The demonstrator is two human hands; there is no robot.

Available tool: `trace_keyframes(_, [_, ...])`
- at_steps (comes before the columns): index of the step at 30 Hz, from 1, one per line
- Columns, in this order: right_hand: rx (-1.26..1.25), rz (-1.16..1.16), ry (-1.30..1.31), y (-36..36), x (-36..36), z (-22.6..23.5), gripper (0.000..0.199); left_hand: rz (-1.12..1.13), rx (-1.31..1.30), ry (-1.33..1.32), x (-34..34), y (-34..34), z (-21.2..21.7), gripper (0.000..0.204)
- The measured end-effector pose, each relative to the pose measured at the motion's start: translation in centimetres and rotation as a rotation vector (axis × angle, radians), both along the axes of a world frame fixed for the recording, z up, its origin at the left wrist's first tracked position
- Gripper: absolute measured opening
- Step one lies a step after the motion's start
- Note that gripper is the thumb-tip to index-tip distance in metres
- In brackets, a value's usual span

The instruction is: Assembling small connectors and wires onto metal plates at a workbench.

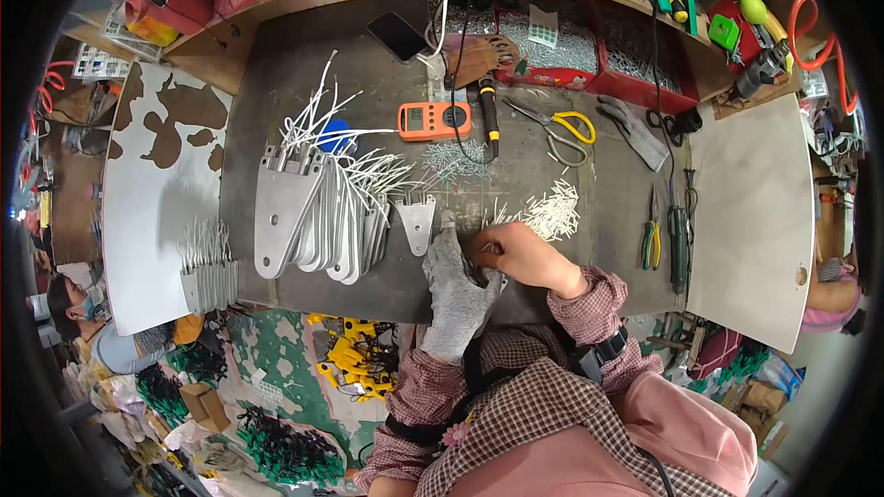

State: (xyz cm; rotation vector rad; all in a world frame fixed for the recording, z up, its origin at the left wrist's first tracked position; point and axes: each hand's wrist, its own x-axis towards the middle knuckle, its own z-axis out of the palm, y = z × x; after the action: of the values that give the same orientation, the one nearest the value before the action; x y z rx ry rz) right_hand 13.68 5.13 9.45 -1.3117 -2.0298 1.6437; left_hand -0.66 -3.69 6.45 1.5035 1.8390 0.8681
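My left hand (453,290), in a grey knit glove, is at the front of the workbench with its fingers closed around something mostly hidden. My bare right hand (525,256) meets it there, thumb and fingers pinched together. What sits between the two hands is too covered to name. Just left of the glove lies a small tapered grey metal plate (418,226) with holes. Farther left, a row of similar grey plates (304,221) leans together, white wires (378,170) sprouting from their tops. Beyond my right hand is a pile of short white tubes (554,210).
Loose screws (456,164) lie mid-bench, near an orange meter (435,121) and a black-and-yellow tool (489,120). Yellow-handled scissors (573,127), a grey glove (633,129), pliers (652,237) and a corded screwdriver (679,239) are to the right. Red bins (552,75) stand behind.
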Motion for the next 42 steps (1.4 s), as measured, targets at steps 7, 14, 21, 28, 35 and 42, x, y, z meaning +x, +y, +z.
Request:
trace_keyframes(7, [0.318,-0.669,0.011,3.4,5.1,-2.5,0.023,0.077,0.025,-0.023,-3.3,3.9,-4.4,0.060])
trace_keyframes(14, [0.016,-0.702,0.251,0.9,3.8,1.9,0.030,0.147,-0.082,0.176,-5.3,4.5,-7.9,0.055])
trace_keyframes(21, [-0.229,-0.157,0.165,-1.1,1.5,0.4,0.035,-0.154,0.222,-0.021,-2.4,-0.6,3.7,0.065])
trace_keyframes(28, [0.338,-0.009,-0.025,0.8,0.4,-3.7,0.018,-0.202,-0.035,-0.067,-0.4,-3.8,2.7,0.061])
trace_keyframes(35, [0.520,-0.703,-0.381,8.2,9.4,-12.6,0.023,-0.260,0.160,0.224,0.3,-2.2,4.7,0.062])
trace_keyframes(42, [0.546,-0.684,-0.572,8.2,8.2,-15.2,0.029,-0.163,-0.082,-0.016,2.1,4.3,5.1,0.048])
